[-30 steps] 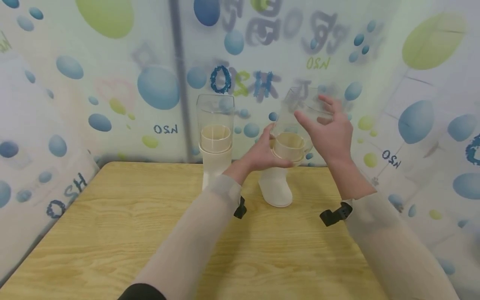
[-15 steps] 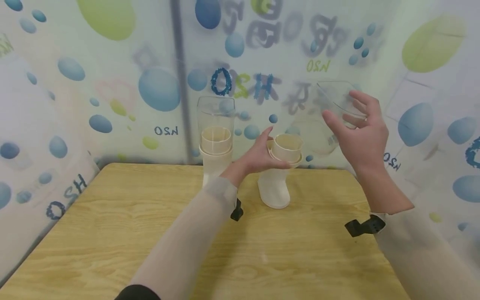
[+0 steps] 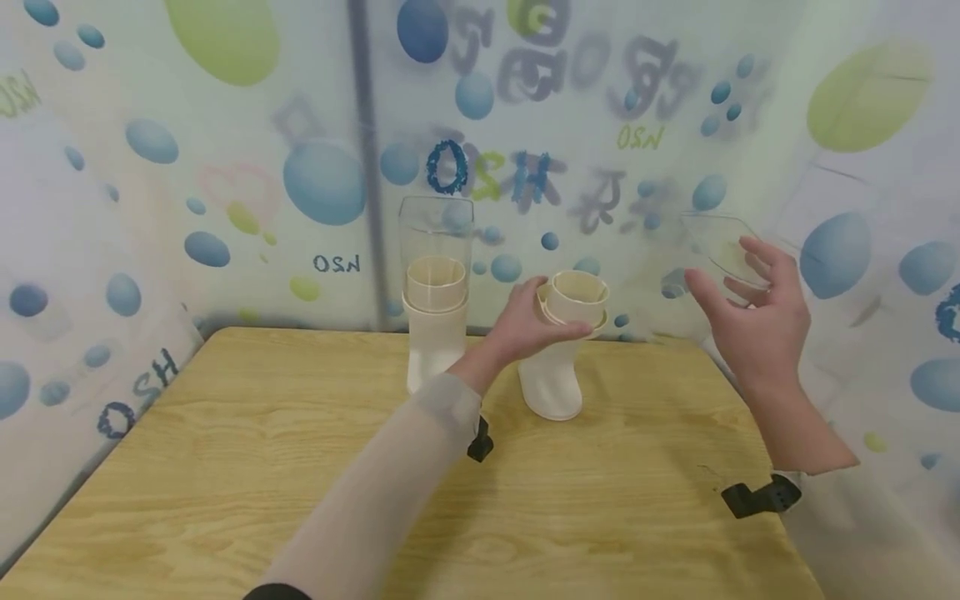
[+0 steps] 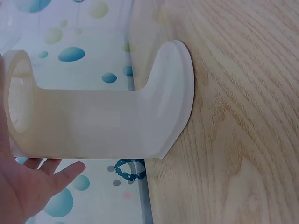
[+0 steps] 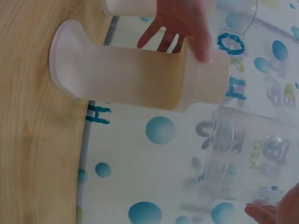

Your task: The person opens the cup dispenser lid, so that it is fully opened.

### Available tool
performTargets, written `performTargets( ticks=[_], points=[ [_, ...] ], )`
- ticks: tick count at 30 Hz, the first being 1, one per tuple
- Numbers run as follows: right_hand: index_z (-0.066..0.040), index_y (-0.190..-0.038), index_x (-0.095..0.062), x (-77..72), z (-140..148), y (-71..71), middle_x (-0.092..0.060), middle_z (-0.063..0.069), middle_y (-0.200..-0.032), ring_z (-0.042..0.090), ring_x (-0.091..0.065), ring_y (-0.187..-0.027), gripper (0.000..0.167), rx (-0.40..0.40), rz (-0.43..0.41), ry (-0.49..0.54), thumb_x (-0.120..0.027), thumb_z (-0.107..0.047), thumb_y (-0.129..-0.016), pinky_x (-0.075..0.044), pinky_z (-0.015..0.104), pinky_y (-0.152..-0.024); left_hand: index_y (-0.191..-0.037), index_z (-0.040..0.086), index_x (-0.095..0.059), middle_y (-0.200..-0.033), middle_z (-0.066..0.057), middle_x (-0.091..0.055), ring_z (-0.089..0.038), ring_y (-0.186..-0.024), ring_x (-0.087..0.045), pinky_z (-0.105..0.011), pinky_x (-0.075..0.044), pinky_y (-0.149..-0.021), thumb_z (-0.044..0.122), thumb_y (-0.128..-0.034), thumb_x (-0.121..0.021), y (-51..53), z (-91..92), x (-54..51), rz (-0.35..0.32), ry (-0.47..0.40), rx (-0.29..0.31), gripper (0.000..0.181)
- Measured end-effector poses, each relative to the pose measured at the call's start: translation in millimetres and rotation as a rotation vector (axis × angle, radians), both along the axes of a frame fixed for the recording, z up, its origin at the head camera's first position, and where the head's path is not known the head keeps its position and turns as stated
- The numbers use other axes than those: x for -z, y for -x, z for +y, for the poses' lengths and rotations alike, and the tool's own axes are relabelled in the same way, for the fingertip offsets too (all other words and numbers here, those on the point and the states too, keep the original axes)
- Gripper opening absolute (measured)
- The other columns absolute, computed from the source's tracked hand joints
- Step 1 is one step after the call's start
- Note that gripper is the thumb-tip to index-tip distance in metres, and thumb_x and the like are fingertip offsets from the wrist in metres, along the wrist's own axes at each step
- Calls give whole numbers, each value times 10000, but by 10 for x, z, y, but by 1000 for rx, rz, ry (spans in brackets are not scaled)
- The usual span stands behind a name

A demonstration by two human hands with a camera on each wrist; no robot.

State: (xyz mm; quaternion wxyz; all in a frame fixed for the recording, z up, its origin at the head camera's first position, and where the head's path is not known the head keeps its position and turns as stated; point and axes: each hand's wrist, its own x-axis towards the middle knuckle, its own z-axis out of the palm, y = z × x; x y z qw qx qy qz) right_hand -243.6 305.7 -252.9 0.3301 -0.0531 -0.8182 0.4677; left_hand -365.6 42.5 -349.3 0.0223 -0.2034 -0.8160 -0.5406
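Note:
A cream plastic stand (image 3: 551, 383) with a flared foot and round collar stands upright on the table. My left hand (image 3: 517, 325) grips its collar, thumb in front and fingers behind; the left wrist view shows the stand sideways with the hand (image 4: 28, 191) at the collar. To the right, my right hand (image 3: 761, 321) holds a clear plastic container (image 5: 247, 149) in the air, apart from the stand. Its outline is faint in the head view. The right wrist view shows only part of the right hand (image 5: 285, 210) at the container's side.
A second cream stand (image 3: 437, 342) is left of the first, with a clear container (image 3: 435, 225) on top. The wooden table (image 3: 247, 467) meets patterned walls (image 3: 322, 292) behind and at the sides. Small black devices (image 3: 761, 496) sit on both wrists.
The clear container has come off the right stand and moved rightward, then lower, in my right hand. My left hand has stayed on the stand's collar.

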Motion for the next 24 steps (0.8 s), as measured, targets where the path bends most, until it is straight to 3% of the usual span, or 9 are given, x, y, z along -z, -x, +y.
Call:
performTargets(
  ticks=[4, 9, 12, 16, 24],
  points=[
    [-485, -1604, -476, 171, 140, 49, -439, -108, -1736, 264, -621, -1467, 735, 21, -92, -24, -817, -530, -954, -575, 287, -1033, -1704, 130, -331, -1646, -135, -476, -277, -1397, -550, -497, -502, -1176, 540, -822, -943, 7, 3, 11, 2, -16, 7, 1149],
    [-399, -1672, -425, 451, 326, 151, -382, 6, -1779, 390, -577, -1495, 809, 32, -171, -81, -780, -585, -969, -510, 281, -897, -1702, 144, -320, -1600, -122, -504, -277, -1362, -571, -502, -506, -1168, 519, -835, -942, -11, -7, 12, -12, -37, 37, 1131],
    [-321, -1708, -389, 640, 422, 216, -344, 86, -1792, 456, -555, -1495, 874, 15, -213, -123, -759, -620, -974, -570, 470, -989, -1704, 152, -310, -1603, -117, -495, -276, -1370, -564, -507, -493, -1184, 511, -844, -937, -18, -14, 5, -22, -40, 46, 1123],
    [-247, -1741, -326, 890, 523, 310, -265, 163, -1810, 553, -508, -1495, 964, -24, -275, -151, -747, -650, -973, -494, 711, -1117, -1706, 158, -306, -1587, -115, -513, -272, -1351, -577, -499, -497, -1174, 492, -845, -940, 7, -12, 18, -24, -48, 51, 1120],
    [-166, -1761, -259, 1246, 639, 484, -200, 279, -1804, 627, -438, -1496, 1028, -45, -369, -185, -751, -625, -985, -399, 738, -1194, -1715, 182, -295, -1586, -111, -521, -270, -1346, -581, -502, -494, -1175, 509, -836, -941, 23, -27, 8, -37, -40, 51, 1139]
  ],
)
